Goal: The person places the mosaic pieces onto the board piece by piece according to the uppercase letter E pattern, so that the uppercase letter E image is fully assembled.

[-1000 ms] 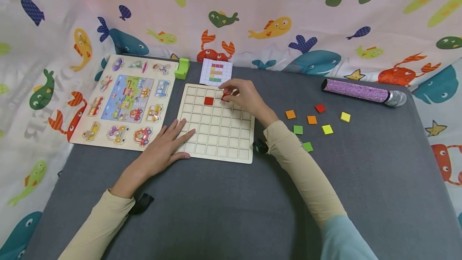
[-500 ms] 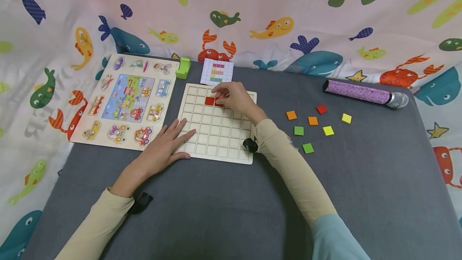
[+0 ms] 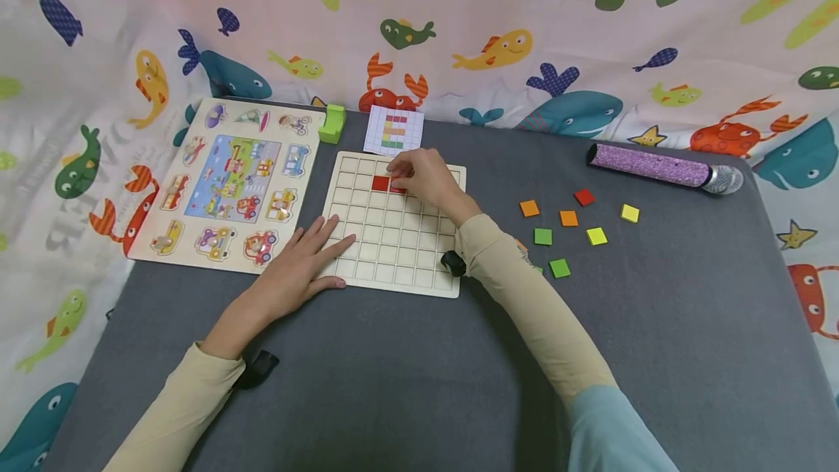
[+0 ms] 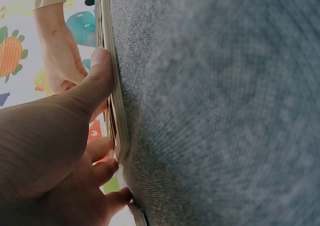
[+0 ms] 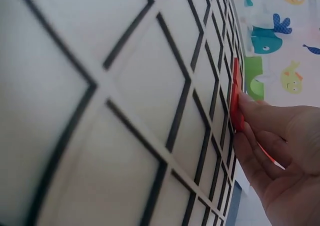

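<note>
A pale wooden grid board (image 3: 393, 253) lies on the grey cloth, one red square tile (image 3: 380, 183) sitting in a cell of its second row. My right hand (image 3: 429, 179) pinches another red tile (image 5: 236, 108) between thumb and fingers, down at the cell just right of the first; the fingers partly cover it. With fingers spread, my left hand (image 3: 295, 272) rests on the board's lower left edge. In the left wrist view its thumb (image 4: 101, 66) lies along the board's edge.
Loose orange, red, yellow and green tiles (image 3: 568, 218) lie right of the board. Behind it are a grid pattern card (image 3: 373, 130) and a green block (image 3: 331, 124). A wooden picture puzzle (image 3: 157, 239) lies left; a purple glittery microphone (image 3: 649, 166) lies far right.
My right hand has moved slightly left with its red tile, bringing it down beside the first red tile. Over the last half second it has barely moved. My left hand stays in place.
</note>
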`<state>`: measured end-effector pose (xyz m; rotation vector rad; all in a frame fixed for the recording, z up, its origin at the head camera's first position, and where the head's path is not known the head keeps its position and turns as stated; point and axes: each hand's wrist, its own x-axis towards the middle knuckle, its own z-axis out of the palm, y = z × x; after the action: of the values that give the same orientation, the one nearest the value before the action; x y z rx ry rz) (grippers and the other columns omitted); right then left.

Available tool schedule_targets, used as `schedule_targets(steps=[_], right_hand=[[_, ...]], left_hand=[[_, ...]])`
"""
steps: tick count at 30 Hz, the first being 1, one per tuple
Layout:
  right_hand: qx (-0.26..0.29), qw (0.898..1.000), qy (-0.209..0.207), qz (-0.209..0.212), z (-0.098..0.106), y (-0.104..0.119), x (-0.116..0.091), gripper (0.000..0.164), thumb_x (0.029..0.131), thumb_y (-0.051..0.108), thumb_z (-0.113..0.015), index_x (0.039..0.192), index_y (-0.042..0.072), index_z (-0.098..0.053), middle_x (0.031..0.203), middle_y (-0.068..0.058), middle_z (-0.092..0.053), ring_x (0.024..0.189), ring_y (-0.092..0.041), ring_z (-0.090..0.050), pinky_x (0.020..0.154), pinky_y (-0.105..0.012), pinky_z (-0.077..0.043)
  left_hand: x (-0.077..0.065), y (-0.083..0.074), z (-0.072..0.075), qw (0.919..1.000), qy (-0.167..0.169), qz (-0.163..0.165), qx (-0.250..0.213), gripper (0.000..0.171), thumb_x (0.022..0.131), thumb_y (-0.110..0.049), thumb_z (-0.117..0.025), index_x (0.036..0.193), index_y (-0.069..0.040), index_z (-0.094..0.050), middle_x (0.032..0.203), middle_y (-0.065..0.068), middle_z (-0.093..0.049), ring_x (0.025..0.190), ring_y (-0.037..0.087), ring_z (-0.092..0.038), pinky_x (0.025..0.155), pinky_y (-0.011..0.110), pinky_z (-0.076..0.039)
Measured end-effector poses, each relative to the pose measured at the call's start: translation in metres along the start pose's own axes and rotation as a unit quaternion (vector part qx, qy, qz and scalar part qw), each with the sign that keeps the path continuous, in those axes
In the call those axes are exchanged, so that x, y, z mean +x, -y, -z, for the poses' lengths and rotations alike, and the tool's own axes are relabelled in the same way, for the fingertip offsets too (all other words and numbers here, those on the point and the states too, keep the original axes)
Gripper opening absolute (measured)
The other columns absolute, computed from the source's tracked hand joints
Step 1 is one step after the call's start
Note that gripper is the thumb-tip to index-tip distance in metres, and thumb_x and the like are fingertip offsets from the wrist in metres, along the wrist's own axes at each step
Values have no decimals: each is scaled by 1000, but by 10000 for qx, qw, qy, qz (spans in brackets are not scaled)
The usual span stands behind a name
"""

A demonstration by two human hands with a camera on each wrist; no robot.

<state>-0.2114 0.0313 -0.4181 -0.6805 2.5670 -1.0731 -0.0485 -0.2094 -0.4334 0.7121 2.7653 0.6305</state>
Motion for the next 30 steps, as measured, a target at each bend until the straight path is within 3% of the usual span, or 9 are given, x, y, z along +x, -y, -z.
schedule_targets(steps=[7,13,21,30], right_hand=[[-34,9999,83,93,-2,-3,-2,21,91,7,-70,111,2,-71,101,-10,-70,91,-20,-63,84,-28,-51],[-61,9994,266,188,11,-7,-13,23,94,8,-67,115,2,-69,108,-10,-69,99,-21,-62,88,-31,-50],[47,9995,-172,243,40,-30,-49,26,94,7,-66,119,0,-68,113,-13,-68,104,-25,-62,90,-36,-52],[-492,9963,-639,-281,89,-80,-101,29,92,3,-67,121,-1,-66,119,-18,-65,107,-33,-63,91,-44,-52]], left_hand=[[-1,0,0,10000,-59,-63,18,71,91,-36,-68,152,-14,-39,161,19,-18,149,39,-9,116,60,-10],[1,-1,0,10000,-5,-42,3,72,91,-37,-68,152,-14,-38,161,18,-17,149,38,-8,116,60,-10],[2,-3,1,10000,20,-9,76,72,91,-36,-68,152,-13,-38,161,19,-17,149,39,-9,115,61,-11],[1,-5,1,10000,-20,-33,53,71,90,-35,-69,151,-11,-39,160,20,-19,148,41,-11,114,62,-12]])
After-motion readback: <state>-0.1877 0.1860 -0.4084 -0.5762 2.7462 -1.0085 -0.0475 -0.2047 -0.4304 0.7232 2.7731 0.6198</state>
